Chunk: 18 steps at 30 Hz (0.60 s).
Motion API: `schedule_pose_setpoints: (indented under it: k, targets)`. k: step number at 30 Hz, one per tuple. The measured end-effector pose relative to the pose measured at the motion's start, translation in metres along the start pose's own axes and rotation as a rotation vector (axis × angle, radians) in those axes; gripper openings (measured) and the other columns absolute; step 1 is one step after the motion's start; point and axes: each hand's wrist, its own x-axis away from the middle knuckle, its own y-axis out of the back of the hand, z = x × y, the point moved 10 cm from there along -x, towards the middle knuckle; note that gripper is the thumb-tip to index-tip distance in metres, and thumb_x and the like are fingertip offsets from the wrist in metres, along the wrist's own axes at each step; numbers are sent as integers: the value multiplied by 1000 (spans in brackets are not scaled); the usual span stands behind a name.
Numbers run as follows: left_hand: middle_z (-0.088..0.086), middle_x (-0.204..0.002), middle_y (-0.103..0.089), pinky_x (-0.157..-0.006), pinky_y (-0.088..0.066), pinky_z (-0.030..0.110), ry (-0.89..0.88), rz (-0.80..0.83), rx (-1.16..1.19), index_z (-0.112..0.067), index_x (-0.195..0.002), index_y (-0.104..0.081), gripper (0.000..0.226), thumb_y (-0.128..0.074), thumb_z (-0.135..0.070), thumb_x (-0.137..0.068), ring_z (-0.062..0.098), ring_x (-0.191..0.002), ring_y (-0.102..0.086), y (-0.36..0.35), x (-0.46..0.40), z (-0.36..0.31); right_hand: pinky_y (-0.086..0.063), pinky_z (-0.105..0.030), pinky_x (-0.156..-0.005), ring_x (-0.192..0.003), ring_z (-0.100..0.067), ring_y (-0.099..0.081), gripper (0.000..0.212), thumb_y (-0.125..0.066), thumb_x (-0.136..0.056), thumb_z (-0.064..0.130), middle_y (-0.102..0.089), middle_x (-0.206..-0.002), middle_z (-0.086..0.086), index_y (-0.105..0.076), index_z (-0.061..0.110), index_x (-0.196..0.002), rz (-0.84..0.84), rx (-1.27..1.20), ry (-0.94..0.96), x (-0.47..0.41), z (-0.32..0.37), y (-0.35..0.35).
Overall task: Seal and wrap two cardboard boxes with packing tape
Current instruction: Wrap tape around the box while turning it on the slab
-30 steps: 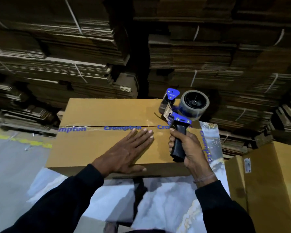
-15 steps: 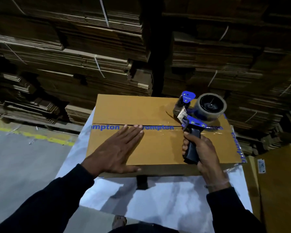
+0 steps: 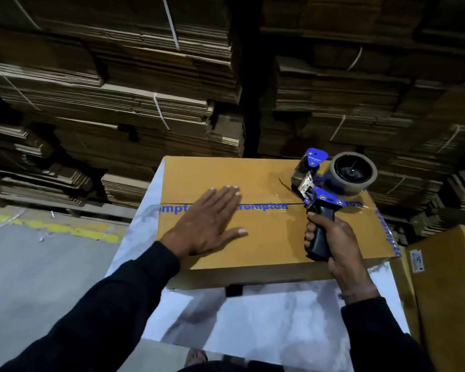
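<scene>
My left hand [image 3: 210, 224] lay spread flat on the box [image 3: 266, 237], across its taped seam [image 3: 263, 206], which ran sideways toward the dispenser [image 3: 330, 183] that my right hand [image 3: 330, 242] gripped at the seam's right end.

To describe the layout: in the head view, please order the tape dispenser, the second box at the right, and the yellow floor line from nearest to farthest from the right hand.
1. Tape dispenser, held in the right hand.
2. Second box, right edge.
3. Yellow floor line, far left.
</scene>
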Motion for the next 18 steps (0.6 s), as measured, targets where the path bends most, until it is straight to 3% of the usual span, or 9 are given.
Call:
schedule_pose_setpoints:
  k: [4, 13, 18]
  targets:
    - [3, -176, 6, -132, 3, 42, 156, -29, -13, -13, -169, -3, 100, 1, -81, -95, 18, -162, 10, 5, 24, 62, -44, -28, -45, -50, -21, -50, 7, -67, -95, 7, -54, -64, -7, -62, 11, -96, 1, 19, 20, 5, 2, -4]
    - [0, -177, 1, -131, 7, 43, 217, -15, 6, -19, -169, -5, 96, -3, -81, -96, 15, -162, 6, 15, -21, 119, -44, -26, -44, -46, -19, -50, 10, -63, -96, 4, -53, -62, -8, -63, 13, -94, 36, -75, -53, 64, -33, -60]
    - [9, -167, -37, -130, -8, 46, 417, -85, 26, -22, -166, -26, 83, -16, -74, -102, 26, -156, -27, 29, -35, 152, -48, -35, -54, -48, -26, -52, 7, -64, -98, 5, -53, -64, -12, -64, 5, -105, 25, -109, 27, 87, -53, -77]
